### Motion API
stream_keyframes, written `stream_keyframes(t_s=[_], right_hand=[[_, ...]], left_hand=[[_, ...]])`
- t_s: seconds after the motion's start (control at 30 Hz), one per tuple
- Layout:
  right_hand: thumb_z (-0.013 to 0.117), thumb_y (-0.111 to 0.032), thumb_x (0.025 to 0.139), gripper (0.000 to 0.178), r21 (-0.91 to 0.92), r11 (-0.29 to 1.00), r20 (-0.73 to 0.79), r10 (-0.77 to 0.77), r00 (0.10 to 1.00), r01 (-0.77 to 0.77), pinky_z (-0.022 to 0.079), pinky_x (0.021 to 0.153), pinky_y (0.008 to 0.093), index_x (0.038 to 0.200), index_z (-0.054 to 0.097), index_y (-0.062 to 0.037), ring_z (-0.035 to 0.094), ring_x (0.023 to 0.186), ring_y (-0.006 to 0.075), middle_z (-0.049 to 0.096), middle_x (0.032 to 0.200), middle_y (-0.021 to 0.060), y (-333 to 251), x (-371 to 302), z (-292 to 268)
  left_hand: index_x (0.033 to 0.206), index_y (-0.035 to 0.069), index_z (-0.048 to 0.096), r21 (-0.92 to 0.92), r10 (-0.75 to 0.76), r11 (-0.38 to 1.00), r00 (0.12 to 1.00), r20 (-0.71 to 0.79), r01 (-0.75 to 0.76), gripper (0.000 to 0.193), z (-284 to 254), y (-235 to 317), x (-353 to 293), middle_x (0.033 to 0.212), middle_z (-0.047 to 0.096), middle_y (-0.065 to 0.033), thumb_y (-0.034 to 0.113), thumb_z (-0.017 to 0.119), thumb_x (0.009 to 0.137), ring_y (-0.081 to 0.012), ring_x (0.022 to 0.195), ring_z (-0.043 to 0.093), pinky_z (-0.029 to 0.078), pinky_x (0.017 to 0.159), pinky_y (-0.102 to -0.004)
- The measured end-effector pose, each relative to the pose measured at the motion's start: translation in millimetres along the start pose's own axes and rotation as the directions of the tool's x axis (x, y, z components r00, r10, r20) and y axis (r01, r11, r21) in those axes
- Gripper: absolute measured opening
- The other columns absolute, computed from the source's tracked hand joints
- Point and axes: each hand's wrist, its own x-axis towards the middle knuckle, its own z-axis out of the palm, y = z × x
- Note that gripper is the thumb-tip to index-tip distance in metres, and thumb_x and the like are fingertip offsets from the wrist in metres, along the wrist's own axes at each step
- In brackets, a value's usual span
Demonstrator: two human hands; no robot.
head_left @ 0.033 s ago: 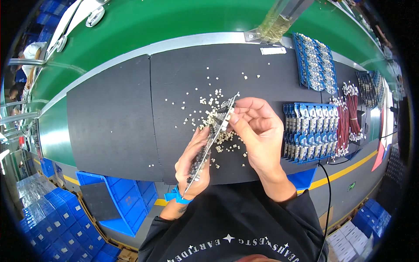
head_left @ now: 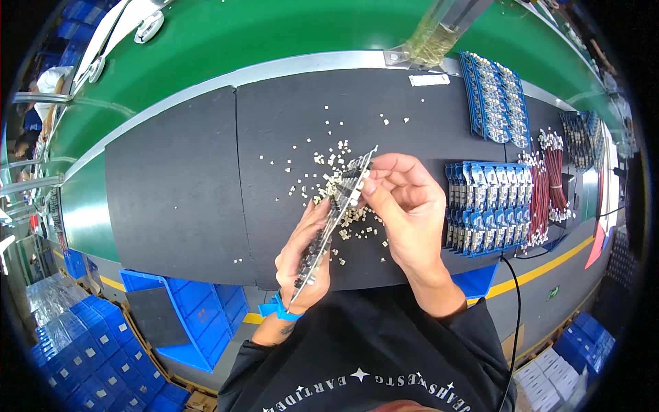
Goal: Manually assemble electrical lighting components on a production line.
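Observation:
My left hand (head_left: 302, 254) is closed on a circuit board (head_left: 322, 244), a thin panel crowded with dark parts. It is held up on edge and tilted, its far end rising away to the right. Thumb and fingertips of my right hand (head_left: 408, 209) pinch together at that far end, at a small white connector (head_left: 364, 176) against the board's right face. More white pieces sit just below my thumb. Behind and beneath the board, many loose white connectors (head_left: 333, 159) lie scattered over the black mat (head_left: 178, 185). The board and my fingers hide part of this pile.
Rows of blue circuit boards (head_left: 487, 206) stand right of my right hand, with another blue stack (head_left: 495, 99) farther back. Bundles of dark red wires (head_left: 555, 172) lie beyond them. A metal post (head_left: 439, 34) rises at the far edge. A blue crate (head_left: 199, 316) sits below the near left edge.

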Motion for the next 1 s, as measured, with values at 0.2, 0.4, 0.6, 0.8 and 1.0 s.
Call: stream_keyframes(t_s=[0.2,0.4,0.6,0.8,1.0], right_hand=[[0.063,0.008,0.083,0.030,0.005,1.000,0.023,-0.012,1.000,0.012,0.052,0.075,0.0228,0.110,0.052,0.0065,0.062,0.085,0.0126,0.062,0.093,0.0100,-4,0,2],[0.065,0.007,0.081,0.030,-0.046,0.998,-0.026,-0.034,0.999,0.033,0.051,0.073,0.0208,0.109,0.053,0.0064,0.061,0.082,0.0110,0.062,0.090,0.0084,-3,4,4],[0.065,0.007,0.081,0.030,-0.086,0.996,0.024,-0.025,0.999,0.027,0.051,0.075,0.0214,0.109,0.053,0.0068,0.061,0.085,0.0119,0.062,0.092,0.0098,-4,6,-3],[0.065,0.006,0.082,0.029,0.038,0.996,0.013,-0.075,0.997,0.075,0.052,0.077,0.0242,0.109,0.053,0.0071,0.062,0.088,0.0138,0.063,0.094,0.0120,-7,3,1],[0.065,0.005,0.082,0.030,0.023,0.999,0.050,-0.048,0.998,0.047,0.052,0.077,0.0240,0.109,0.053,0.0074,0.061,0.088,0.0137,0.063,0.095,0.0121,-12,1,1]], left_hand=[[0.107,-0.008,0.056,0.203,0.090,0.976,0.996,-0.019,-0.085,0.028,-3,-1,0,0.100,0.065,-0.0187,-0.003,0.066,0.081,-0.0202,0.090,0.064,0.049,0.081,-0.0306],[0.106,-0.007,0.059,0.143,0.084,0.987,0.995,-0.052,-0.076,0.027,-2,-4,1,0.101,0.065,-0.0191,-0.003,0.065,0.081,-0.0220,0.091,0.064,0.049,0.082,-0.0311],[0.107,-0.007,0.059,0.204,0.073,0.977,0.996,-0.058,-0.059,0.028,-3,-1,1,0.101,0.066,-0.0179,-0.004,0.065,0.080,-0.0216,0.091,0.064,0.048,0.083,-0.0311],[0.106,-0.006,0.055,0.100,0.047,0.994,0.999,0.015,-0.049,0.029,-2,0,6,0.115,0.059,-0.0276,-0.011,0.053,0.078,-0.0383,0.114,0.055,0.035,0.102,-0.0549],[0.107,-0.006,0.055,0.074,0.062,0.995,0.998,-0.007,-0.061,0.028,0,-2,6,0.115,0.059,-0.0269,-0.009,0.053,0.079,-0.0384,0.114,0.055,0.034,0.102,-0.0559]])
